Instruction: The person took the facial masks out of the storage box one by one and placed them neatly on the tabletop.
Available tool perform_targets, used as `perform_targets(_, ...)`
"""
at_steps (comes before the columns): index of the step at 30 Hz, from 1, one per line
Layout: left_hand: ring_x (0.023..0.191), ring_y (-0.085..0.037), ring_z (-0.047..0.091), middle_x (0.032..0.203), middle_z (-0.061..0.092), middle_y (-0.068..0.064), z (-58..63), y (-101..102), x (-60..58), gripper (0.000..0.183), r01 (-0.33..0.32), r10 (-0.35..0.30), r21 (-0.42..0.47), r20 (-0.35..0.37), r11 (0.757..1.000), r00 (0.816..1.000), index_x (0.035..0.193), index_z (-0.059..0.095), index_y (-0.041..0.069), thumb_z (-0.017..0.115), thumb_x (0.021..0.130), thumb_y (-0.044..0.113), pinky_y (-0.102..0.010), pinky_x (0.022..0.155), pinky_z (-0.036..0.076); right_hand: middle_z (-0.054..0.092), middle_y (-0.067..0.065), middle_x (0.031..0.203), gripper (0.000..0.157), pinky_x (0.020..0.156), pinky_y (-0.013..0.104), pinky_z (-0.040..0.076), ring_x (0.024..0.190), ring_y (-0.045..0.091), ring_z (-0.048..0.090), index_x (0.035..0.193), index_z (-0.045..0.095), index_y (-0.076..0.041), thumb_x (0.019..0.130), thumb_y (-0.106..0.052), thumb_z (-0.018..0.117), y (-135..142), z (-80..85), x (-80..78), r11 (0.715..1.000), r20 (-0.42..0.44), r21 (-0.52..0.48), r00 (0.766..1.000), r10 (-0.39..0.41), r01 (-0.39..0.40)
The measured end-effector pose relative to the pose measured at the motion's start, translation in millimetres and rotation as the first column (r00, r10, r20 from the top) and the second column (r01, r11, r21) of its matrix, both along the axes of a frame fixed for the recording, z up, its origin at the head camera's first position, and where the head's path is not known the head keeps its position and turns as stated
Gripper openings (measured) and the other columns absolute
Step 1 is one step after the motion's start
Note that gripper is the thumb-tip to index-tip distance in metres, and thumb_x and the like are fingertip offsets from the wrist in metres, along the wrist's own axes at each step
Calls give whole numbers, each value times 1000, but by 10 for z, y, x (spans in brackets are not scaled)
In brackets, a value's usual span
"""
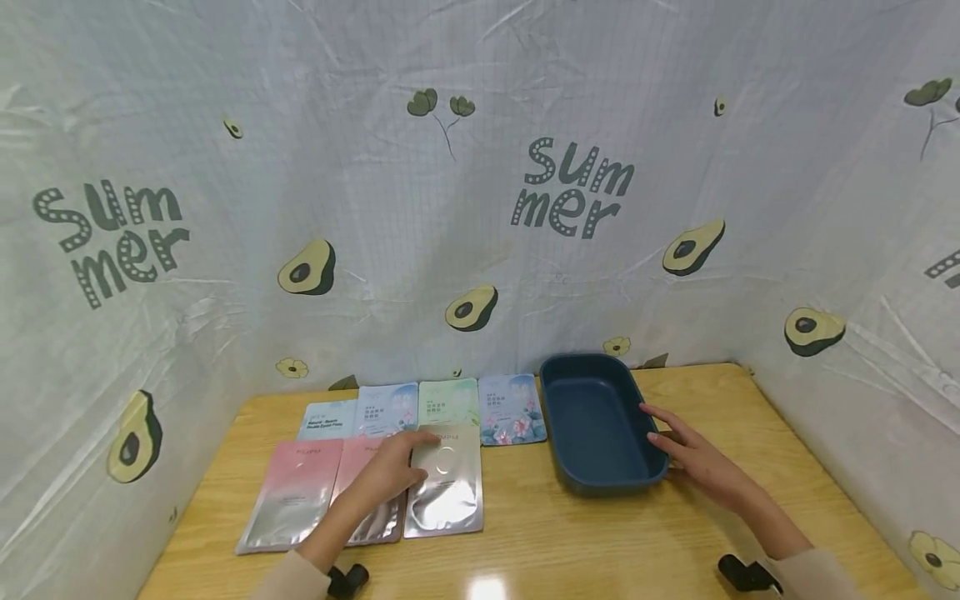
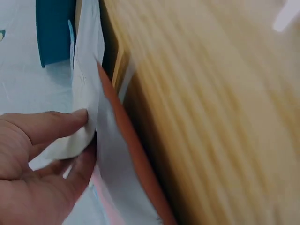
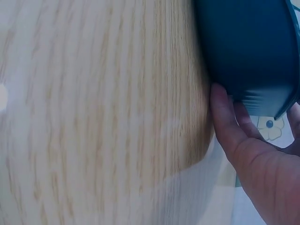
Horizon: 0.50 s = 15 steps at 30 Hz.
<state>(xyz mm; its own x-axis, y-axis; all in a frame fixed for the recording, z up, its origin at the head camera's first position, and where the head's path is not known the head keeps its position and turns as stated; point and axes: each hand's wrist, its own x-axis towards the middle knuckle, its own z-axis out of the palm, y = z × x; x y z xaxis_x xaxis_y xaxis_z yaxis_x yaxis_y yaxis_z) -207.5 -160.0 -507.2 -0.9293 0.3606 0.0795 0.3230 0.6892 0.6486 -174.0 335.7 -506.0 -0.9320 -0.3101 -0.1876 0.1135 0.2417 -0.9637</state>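
My left hand (image 1: 395,464) is at the left edge of a silver-and-beige face mask packet (image 1: 455,500). In the left wrist view, thumb and fingers (image 2: 75,119) pinch that packet's edge. Left of it lie two pink-to-silver mask packets, the outer one (image 1: 296,492) in plain sight and the inner one (image 1: 377,525) partly covered by the hand. My right hand (image 1: 701,460) holds the right side of a dark blue plastic box (image 1: 592,481), some fingertips at its rim. The right wrist view shows other fingers (image 3: 224,101) low against its outer wall.
Behind these lies a row of smaller packets: a pale blue one (image 1: 327,417), a blue one (image 1: 387,406), a green one (image 1: 450,400) and a floral blue one (image 1: 512,408) beside the box. A printed curtain (image 1: 375,183) encloses the wooden table (image 1: 570,542).
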Motion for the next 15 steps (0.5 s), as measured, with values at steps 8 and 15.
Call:
perform_targets(8, 105, -41, 47, 131, 49, -26, -29, 88, 103, 51, -87, 57, -145, -200, 986, 978, 117, 70, 7, 83, 70, -10, -51, 84, 49, 5, 30, 165, 69, 102, 60, 46, 147, 56, 16, 165, 12, -24, 109, -40, 47, -87, 26, 35, 987, -45, 157, 998, -36, 42)
perform_targets(15, 129, -49, 44, 145, 45, -28, -8, 78, 179, 56, -69, 1, -211, -305, 975, 952, 126, 67, 6, 83, 74, -7, -61, 100, 47, 22, 33, 160, 68, 101, 73, 37, 139, 60, 30, 162, 25, -9, 106, -31, 57, -297, 176, 96, 861, -437, 488, 895, 95, 146)
